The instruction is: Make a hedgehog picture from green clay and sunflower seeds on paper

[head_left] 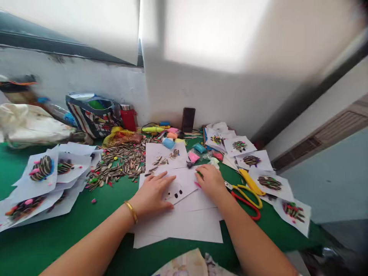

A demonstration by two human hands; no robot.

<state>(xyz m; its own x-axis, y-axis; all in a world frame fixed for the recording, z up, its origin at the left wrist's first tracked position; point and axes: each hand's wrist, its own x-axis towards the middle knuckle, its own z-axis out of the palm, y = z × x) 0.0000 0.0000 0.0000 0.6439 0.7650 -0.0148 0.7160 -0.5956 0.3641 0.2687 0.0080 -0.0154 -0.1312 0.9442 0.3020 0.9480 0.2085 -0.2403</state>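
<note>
Paper (187, 179) under left hand (152, 193), right hand (211, 182) at its right edge.

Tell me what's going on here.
A person has the left hand spread on a white sheet with dark spots, the right hand at its right edge. Whether the right hand grips anything is unclear. Loose seeds lie beyond the left hand, scissors right of the right hand, and seed-decorated papers on both sides.

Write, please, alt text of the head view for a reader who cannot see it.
A person's left hand lies spread on a paper sheet, the right hand at its edge, on a green table. Striped seeds are heaped beyond the left hand; seed-decorated papers lie on both sides, scissors near the right hand.
</note>
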